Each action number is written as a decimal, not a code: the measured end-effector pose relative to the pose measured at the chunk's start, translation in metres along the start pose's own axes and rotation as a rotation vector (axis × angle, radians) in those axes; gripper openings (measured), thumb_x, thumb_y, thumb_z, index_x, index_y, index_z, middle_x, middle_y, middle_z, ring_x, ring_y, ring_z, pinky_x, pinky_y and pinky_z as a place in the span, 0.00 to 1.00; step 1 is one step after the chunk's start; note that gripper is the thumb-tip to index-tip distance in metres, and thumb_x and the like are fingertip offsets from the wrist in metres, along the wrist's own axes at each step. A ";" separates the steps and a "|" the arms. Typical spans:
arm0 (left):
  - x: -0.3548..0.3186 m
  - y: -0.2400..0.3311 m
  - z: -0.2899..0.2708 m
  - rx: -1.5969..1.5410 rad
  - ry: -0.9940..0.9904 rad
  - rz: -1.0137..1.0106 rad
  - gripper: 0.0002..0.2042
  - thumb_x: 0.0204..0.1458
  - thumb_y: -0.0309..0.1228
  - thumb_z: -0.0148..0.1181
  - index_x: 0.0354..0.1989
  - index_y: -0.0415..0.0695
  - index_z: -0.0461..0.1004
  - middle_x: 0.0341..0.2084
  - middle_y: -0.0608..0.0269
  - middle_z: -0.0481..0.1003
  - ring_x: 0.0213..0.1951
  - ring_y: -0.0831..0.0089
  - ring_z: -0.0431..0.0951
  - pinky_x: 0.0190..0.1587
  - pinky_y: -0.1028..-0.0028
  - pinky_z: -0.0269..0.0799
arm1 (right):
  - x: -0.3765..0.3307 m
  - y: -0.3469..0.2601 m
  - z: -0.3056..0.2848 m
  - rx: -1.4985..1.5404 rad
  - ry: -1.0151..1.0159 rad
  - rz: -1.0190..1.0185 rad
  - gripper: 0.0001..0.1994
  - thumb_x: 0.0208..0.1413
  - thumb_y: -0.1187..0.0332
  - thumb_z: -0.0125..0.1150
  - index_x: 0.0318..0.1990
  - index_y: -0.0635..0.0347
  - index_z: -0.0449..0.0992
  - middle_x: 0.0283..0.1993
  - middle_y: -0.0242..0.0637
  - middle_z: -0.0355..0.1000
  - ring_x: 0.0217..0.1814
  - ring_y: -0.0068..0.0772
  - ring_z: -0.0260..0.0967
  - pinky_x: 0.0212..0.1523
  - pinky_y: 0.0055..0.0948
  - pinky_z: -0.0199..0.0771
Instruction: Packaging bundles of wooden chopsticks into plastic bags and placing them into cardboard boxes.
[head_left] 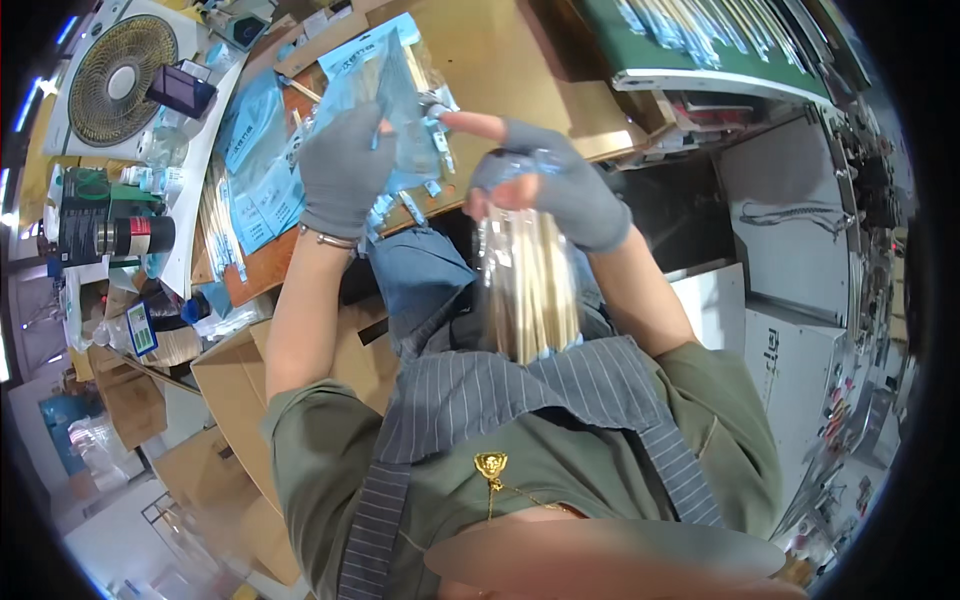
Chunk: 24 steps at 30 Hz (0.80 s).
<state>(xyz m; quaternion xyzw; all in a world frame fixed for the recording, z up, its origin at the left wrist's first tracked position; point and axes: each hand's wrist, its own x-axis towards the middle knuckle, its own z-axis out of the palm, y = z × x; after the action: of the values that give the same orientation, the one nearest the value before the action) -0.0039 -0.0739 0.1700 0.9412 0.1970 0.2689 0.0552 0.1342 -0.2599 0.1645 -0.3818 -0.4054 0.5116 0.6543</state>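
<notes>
Both my hands wear grey gloves that leave fingertips bare. My left hand (pixel 345 168) is closed at the edge of a clear blue-printed plastic bag (pixel 408 145) over the table; most of its fingers are hidden. My right hand (pixel 560 190) grips the gathered top of a clear bag of chopsticks (pixel 525 285), which hangs in front of my apron, slightly blurred. The right index finger stretches left toward the blue-printed bag. Below that bag, several small blue-and-white wrapped ends (pixel 412 207) show at the table edge.
Flat blue packaging bags (pixel 262 205) and loose chopsticks (pixel 215 215) lie left on the wooden table (pixel 500 60). A green-topped surface (pixel 640 55) with many chopsticks stands far right. A fan (pixel 122 80), phone (pixel 181 91) and dark flask (pixel 140 236) are at left. Cardboard boxes (pixel 235 375) stand below.
</notes>
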 end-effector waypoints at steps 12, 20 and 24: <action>-0.057 0.086 0.021 -0.520 -0.015 0.395 0.12 0.50 0.36 0.57 0.22 0.41 0.66 0.18 0.56 0.63 0.21 0.57 0.66 0.24 0.63 0.62 | -0.033 0.067 -0.020 0.542 0.376 0.077 0.10 0.57 0.62 0.51 0.38 0.58 0.72 0.34 0.30 0.71 0.36 0.21 0.70 0.37 0.23 0.72; -0.149 0.092 0.037 -0.604 -0.090 0.513 0.10 0.44 0.35 0.61 0.22 0.41 0.69 0.19 0.56 0.67 0.22 0.61 0.71 0.24 0.66 0.69 | -0.149 0.059 -0.004 -0.612 0.208 0.146 0.18 0.50 0.62 0.62 0.46 0.61 0.70 0.38 0.32 0.72 0.40 0.28 0.70 0.44 0.29 0.71; -0.064 0.072 0.055 -0.313 0.116 0.320 0.09 0.45 0.35 0.60 0.29 0.42 0.73 0.26 0.54 0.72 0.29 0.58 0.74 0.30 0.66 0.70 | -0.073 0.061 -0.005 0.056 0.568 0.031 0.21 0.47 0.64 0.64 0.47 0.67 0.71 0.40 0.36 0.72 0.41 0.23 0.69 0.43 0.26 0.70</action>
<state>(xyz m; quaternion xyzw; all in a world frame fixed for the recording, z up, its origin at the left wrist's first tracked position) -0.0002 -0.1652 0.1075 0.9233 0.0040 0.3552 0.1459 0.1059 -0.3208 0.0966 -0.4977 -0.1853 0.4052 0.7442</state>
